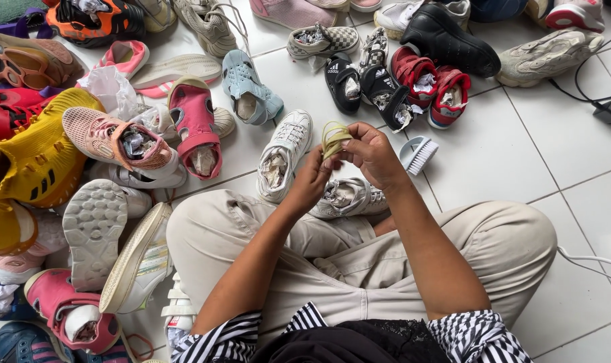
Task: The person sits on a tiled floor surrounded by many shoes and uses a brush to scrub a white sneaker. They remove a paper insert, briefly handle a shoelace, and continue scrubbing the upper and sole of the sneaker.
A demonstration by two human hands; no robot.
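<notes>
I sit cross-legged on a white tiled floor. Both my hands are raised in front of me and hold a small bundle of yellowish shoelace [333,136]. My left hand [312,180] pinches it from below. My right hand [371,154] grips it from the right side, fingers curled. Just under my hands lies a white sneaker [349,197] stuffed with paper, resting by my knees. A second white sneaker [283,154], also stuffed, lies to its left.
Many shoes surround me: a pink sandal [195,128], a light blue shoe [250,89], black sandals [366,84], red shoes [432,87], a yellow boot [40,154]. A small white brush [418,153] lies right of my hands. Black cables with an adapter [609,111] run at the far right.
</notes>
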